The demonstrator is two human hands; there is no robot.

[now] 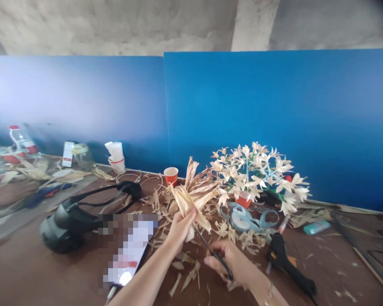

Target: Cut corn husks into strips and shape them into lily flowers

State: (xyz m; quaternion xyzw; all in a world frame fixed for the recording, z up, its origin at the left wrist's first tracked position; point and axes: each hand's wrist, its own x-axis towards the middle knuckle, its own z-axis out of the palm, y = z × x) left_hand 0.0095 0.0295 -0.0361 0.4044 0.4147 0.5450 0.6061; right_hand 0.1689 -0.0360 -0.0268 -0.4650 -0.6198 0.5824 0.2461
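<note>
2 bare hands work at a cluttered bench (335, 259), the far edge meeting a blue panel (274, 110) at 12 o'clock. the left hand (179, 231) closes around the base of a bundle of dried corn husks (191, 199), a low grip that leaves the strips fanning up clear of the fingers. the right hand (230, 262) holds black-handled scissors (214, 255) at 12 o'clock, the blades angled up to the bundle's lower edge; whether they are open cannot be told. a spray of husk flowers (252, 174) rises at 1 o'clock beside pale blue ribbon (244, 219). a black hot glue gun (282, 259) lies at 2 o'clock, a black headset (68, 225) at 10 o'clock, leaving room between them for the hands.
</note>
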